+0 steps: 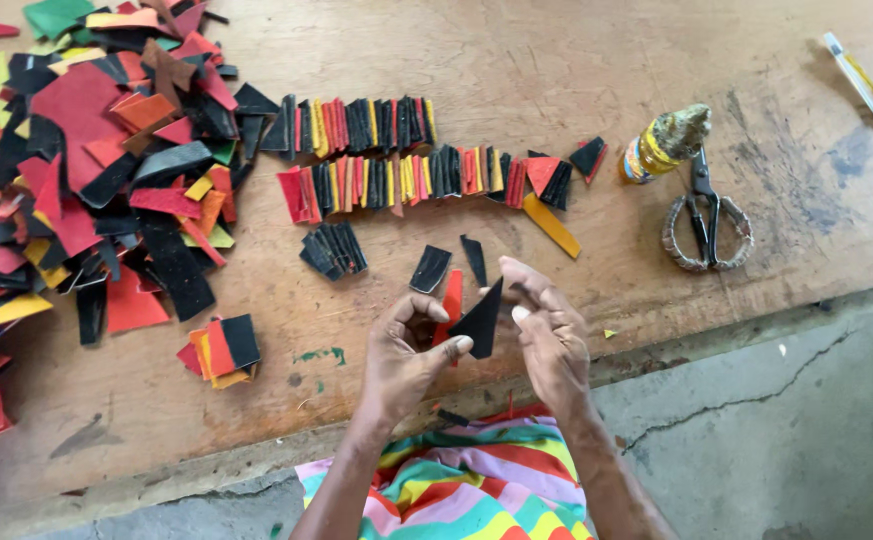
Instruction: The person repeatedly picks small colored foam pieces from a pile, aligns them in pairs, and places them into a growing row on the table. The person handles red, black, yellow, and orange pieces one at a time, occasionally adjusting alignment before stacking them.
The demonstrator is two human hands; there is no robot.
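Note:
My left hand (404, 352) and my right hand (548, 330) meet over the near edge of a low wooden board (576, 70). Together they pinch a black pointed leather scrap (480, 322); a red strip (451, 300) shows just behind it at the left fingers. Two loose black pieces (430, 268) lie flat on the board just beyond my fingers. Further back, two rows of cut pieces (406, 175) in black, red and yellow stand packed edge to edge. A striped multicoloured cloth (456, 485) covers my lap below.
A large heap of red, black, yellow and green scraps (86, 170) fills the left side. A small stack of scraps (224, 350) lies near the front. Scissors with wrapped handles (704, 212) and a glue bottle (661, 145) sit right. A cracked concrete floor (786, 420) lies beyond the board.

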